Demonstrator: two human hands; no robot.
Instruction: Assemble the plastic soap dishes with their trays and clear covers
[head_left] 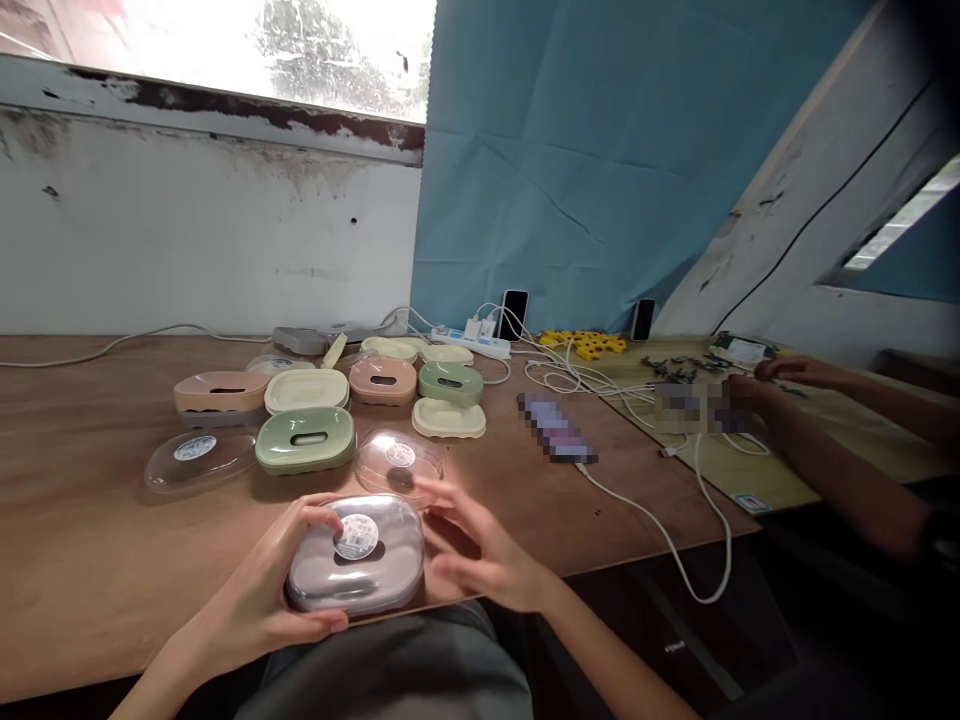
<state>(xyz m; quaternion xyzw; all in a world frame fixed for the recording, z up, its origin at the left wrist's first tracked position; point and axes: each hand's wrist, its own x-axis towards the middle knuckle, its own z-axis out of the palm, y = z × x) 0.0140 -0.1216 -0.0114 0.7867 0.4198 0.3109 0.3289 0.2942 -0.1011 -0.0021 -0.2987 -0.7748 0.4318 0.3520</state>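
Near the table's front edge sits a grey rounded plastic box (394, 570) under a clear lid with a round white label. My left hand (274, 585) grips its left side, one finger on the label and the thumb at the front edge. To the right of the box, my right hand (487, 550) is open with its fingers apart; whether a fingertip touches the box I cannot tell. Just behind lie a loose clear lid (375, 462) and a green slotted box (306, 445). Another clear lid (196, 468) rests to the left.
Pink slotted pieces (386, 382), cream trays (450, 420) and a smaller green piece (450, 383) stand farther back. At right are a blurred phone (556, 428) on a white cable, a power strip (472, 342) and yellow pieces (581, 344). Another person's hands (787, 380) work at the adjoining table.
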